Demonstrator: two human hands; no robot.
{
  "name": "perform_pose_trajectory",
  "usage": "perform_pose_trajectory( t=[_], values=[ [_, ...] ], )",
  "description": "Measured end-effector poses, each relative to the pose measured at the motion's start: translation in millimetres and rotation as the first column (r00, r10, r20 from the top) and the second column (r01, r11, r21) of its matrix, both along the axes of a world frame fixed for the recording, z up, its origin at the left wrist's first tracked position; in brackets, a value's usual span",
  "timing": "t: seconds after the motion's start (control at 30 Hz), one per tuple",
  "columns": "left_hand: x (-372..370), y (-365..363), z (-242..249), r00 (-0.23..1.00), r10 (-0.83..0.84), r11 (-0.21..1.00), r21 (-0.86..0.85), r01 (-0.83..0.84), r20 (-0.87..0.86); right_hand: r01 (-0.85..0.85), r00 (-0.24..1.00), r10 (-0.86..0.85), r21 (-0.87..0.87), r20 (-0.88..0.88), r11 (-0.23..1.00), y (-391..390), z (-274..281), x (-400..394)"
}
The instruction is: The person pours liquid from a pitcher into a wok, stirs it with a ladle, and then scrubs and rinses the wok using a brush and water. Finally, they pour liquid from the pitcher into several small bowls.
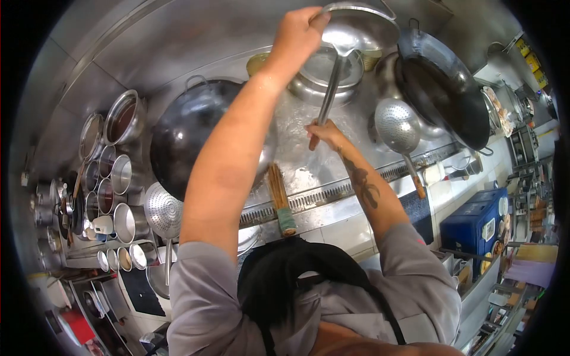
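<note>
Two hands share one long-handled metal pan (362, 34), held out ahead of us above the steel worktop (303, 141): our right hand (326, 133) grips the handle (332, 89) near its wooden end, closer to the body, while our left hand (300, 34) pinches the rim at the left of the bowl. The long axis runs away from us, leaning slightly rightward toward the bowl, with a round basin (304, 92) partly behind the handle. Our left forearm covers part of the dark wok (190, 127) to the left. The bowl's far side crowds the view's top edge, some left fingers are hidden, and glare keeps us from telling whether it holds anything.
</note>
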State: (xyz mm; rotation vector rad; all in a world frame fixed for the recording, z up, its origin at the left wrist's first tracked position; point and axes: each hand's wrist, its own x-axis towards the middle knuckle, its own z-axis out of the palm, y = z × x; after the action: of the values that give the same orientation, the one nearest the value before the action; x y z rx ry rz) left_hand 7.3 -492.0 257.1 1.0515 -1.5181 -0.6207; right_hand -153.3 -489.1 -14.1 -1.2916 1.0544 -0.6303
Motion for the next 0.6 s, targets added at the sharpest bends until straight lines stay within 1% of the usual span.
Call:
perform_pose_trajectory(
  t=[0.03, 0.07, 0.13, 0.2, 0.23, 0.3, 0.33, 0.37, 0.43, 0.5, 0.57, 0.6],
  values=[
    [3, 2, 10, 0.999, -0.034, 0.999, -0.034, 0.034, -0.006, -0.023, 1.000, 0.024, 0.073, -0.005, 0.997, 5, 2, 1],
    [5, 5, 16, 0.998, -0.069, 0.996, -0.064, 0.068, -0.013, -0.007, 1.000, 0.008, 0.038, -0.023, 0.999, 6, 4, 5],
    [13, 15, 27, 0.991, -0.097, 0.995, 0.007, 0.097, 0.091, 0.035, 0.998, -0.037, -0.036, -0.059, 0.999, 5, 8, 7],
    [26, 30, 37, 0.976, -0.101, 0.994, 0.069, 0.089, 0.195, 0.132, 0.991, -0.134, -0.095, -0.023, 0.987, -3, 11, 3],
    [39, 31, 28, 0.973, 0.013, 0.998, 0.062, -0.028, 0.228, 0.173, 0.985, -0.175, -0.121, -0.002, 0.977, -6, 13, 1],
    [76, 35, -6, 0.926, 0.239, 0.964, 0.046, -0.264, 0.293, 0.190, 0.980, -0.196, -0.219, -0.008, 0.957, -12, 24, -11],
    [95, 45, -10, 0.927, 0.228, 0.948, 0.149, -0.281, 0.299, 0.200, 0.978, -0.210, -0.268, -0.010, 0.942, -14, 31, -18],
    [115, 58, -14, 0.929, 0.215, 0.922, 0.250, -0.295, 0.302, 0.227, 0.971, -0.237, -0.234, -0.015, 0.945, -15, 37, -23],
    [165, 73, -53, 0.905, 0.309, 0.897, 0.226, -0.379, 0.292, 0.282, 0.956, -0.291, -0.165, -0.031, 0.945, -17, 47, -32],
    [191, 111, -66, 0.877, 0.388, 0.823, 0.322, -0.468, 0.283, 0.375, 0.923, -0.384, -0.160, -0.031, 0.913, -26, 51, -41],
    [233, 137, -114, 0.843, 0.439, 0.809, 0.271, -0.522, 0.312, 0.450, 0.887, -0.460, -0.139, -0.049, 0.882, -37, 56, -48],
    [246, 155, -137, 0.823, 0.467, 0.795, 0.253, -0.551, 0.325, 0.442, 0.886, -0.460, -0.181, -0.067, 0.879, -41, 56, -51]
  ],
)
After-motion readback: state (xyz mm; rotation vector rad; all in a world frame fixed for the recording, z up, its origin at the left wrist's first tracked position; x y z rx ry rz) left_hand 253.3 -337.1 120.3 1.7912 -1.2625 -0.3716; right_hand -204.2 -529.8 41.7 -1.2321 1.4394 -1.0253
